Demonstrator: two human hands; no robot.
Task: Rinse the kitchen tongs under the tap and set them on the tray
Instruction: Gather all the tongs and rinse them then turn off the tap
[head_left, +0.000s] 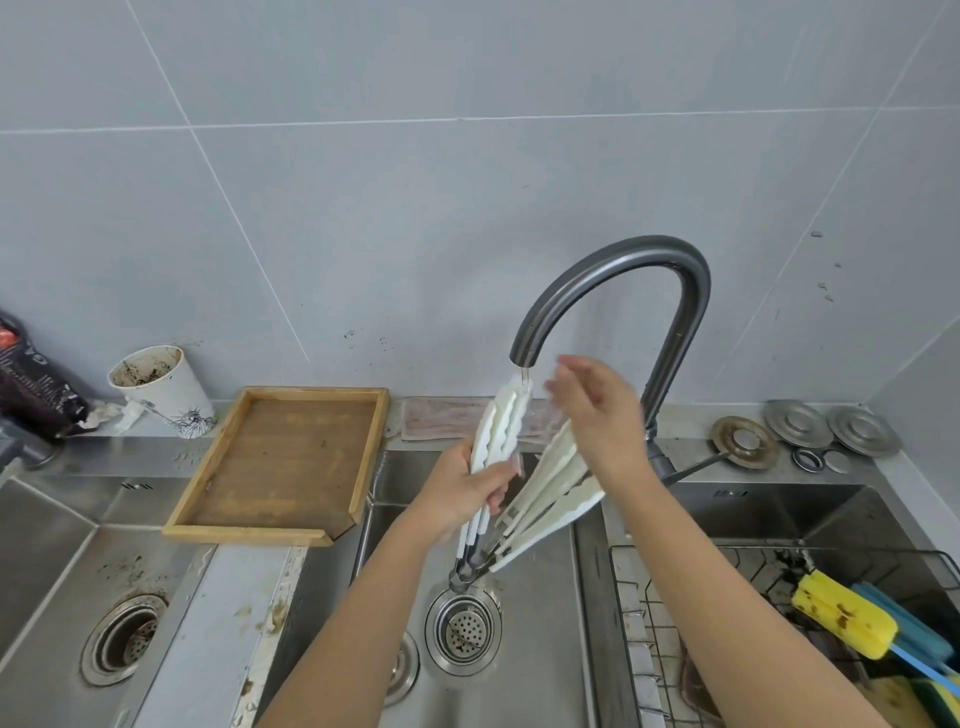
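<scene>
The tongs (506, 467) are held over the middle sink (545, 623), hinge end down near the drain (464, 629) and white tips up, the arms fanned apart. The left hand (462, 496) is closed around the left arm of the tongs, whose tip sits right under the spout of the tap (613, 291), where a thin stream falls. The right hand (597, 415), blurred, is open with fingers spread, lying against the right arm of the tongs. At 9 o'clock from the hands, the wooden tray (283, 465) rests on the desk (218, 623), nothing in it. At 4 o'clock a yellow sponge (844, 613) lies in a wire rack (649, 623).
</scene>
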